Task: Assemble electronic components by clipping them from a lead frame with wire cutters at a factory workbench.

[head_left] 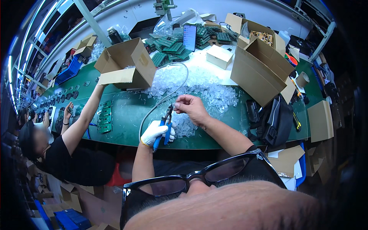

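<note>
My left hand [152, 133], in a white glove, is closed around blue-handled cutting pliers [167, 132]. Their dark jaws point up and away from me, close to the fingertips of my right hand [194, 110]. That hand is bare, its thumb and fingers pinched on what looks like a small clear plastic piece, mostly hidden by the fingers. Beyond and under my hands spreads a heap of small clear plastic pieces [214, 92]. A grey cable [147, 114] curves over the green tabletop [126, 128] from near my gloved hand toward the heap.
Left of the heap stands an open cardboard box [143, 63], a co-worker's arm [86, 105] reaching to it. Green circuit boards [174, 50], a phone [189, 37] and a white box [219, 56] sit behind. Another cardboard box [255, 76] and a black bag [276, 120] lie right.
</note>
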The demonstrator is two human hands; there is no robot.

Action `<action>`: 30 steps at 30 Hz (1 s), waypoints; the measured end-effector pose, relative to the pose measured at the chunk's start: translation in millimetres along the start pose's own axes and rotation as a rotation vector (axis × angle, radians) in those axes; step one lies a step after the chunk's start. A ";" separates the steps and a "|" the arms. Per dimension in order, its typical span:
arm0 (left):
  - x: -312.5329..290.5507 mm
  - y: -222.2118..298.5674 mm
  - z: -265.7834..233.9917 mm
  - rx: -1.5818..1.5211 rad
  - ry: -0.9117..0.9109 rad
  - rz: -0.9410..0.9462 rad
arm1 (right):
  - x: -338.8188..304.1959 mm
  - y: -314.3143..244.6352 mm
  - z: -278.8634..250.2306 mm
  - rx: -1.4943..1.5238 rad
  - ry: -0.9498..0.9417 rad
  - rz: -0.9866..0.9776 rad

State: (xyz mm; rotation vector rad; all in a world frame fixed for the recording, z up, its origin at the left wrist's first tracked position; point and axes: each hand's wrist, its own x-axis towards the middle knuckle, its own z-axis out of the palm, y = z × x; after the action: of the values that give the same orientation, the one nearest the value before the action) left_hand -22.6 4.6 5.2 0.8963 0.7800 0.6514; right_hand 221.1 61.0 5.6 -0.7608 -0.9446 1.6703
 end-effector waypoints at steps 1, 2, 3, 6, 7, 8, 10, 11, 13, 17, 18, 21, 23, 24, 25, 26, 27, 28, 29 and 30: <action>-0.5 0.4 0.3 -0.002 0.000 -0.002 | 0.1 0.3 -0.4 -0.060 0.001 -0.015; -0.8 0.9 0.8 -0.005 -0.001 -0.003 | 0.0 0.6 -0.7 -0.060 0.002 -0.015; -0.9 1.0 0.9 -0.005 -0.002 -0.004 | -0.3 0.3 -0.2 -0.069 0.010 -0.030; -1.2 1.9 2.0 0.000 0.005 -0.009 | -1.4 -0.2 0.8 -0.110 0.016 -0.053; -1.3 2.5 2.9 0.006 0.012 -0.012 | -1.6 -0.3 0.5 -0.141 0.014 -0.060; -1.2 3.1 3.7 0.012 0.020 -0.016 | -1.9 -0.6 -0.1 -0.141 0.015 -0.061; -0.9 3.7 3.7 0.035 0.034 -0.023 | -2.8 -2.1 1.1 -0.176 0.023 -0.066; -1.0 3.8 3.7 0.058 0.048 -0.031 | -2.7 -2.5 2.2 -0.176 0.023 -0.065; -1.0 5.3 7.2 0.094 0.077 -0.051 | -1.9 -2.0 0.9 -0.196 0.029 -0.064; -2.9 5.7 10.2 0.122 0.137 -0.059 | -0.5 -3.2 -0.1 -0.187 0.037 -0.040; -3.2 6.9 10.6 0.121 0.137 -0.060 | 0.5 -3.7 -1.1 -0.209 0.023 -0.042; -3.1 11.0 13.0 0.206 0.182 -0.092 | 1.7 -3.3 -4.4 -0.224 0.017 -0.046; -0.5 13.0 17.6 0.184 0.181 -0.087 | 3.0 -3.1 -9.1 -0.217 0.033 -0.049; -0.1 10.7 15.5 0.186 0.176 -0.088 | 4.2 -3.5 -10.2 -0.270 0.025 -0.046; -0.1 5.8 9.7 0.093 0.145 -0.025 | 4.4 -3.7 -11.7 -0.323 0.019 -0.043; -0.6 2.0 4.4 -0.001 0.111 0.037 | 4.0 -3.4 -12.8 -0.325 0.028 -0.045; -1.4 -0.3 -1.3 -0.042 0.062 0.080 | 3.1 -4.5 -12.6 -0.591 0.026 -0.111; -1.8 -4.1 -5.7 -0.087 0.052 0.104 | 2.3 -5.8 -12.8 -0.858 0.025 -0.173; -1.0 -7.8 -9.9 -0.115 0.037 0.112 | 3.2 -8.7 -14.3 -0.979 -0.033 -0.127; -0.7 -7.9 -9.5 -0.142 0.025 0.121 | 2.6 -13.9 -13.7 -0.981 -0.024 -0.127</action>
State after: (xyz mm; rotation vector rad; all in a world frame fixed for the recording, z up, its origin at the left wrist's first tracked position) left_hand -29.4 4.4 -5.1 0.8109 0.6965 0.8159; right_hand 238.4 68.9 10.9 -1.2705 -1.8164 1.0377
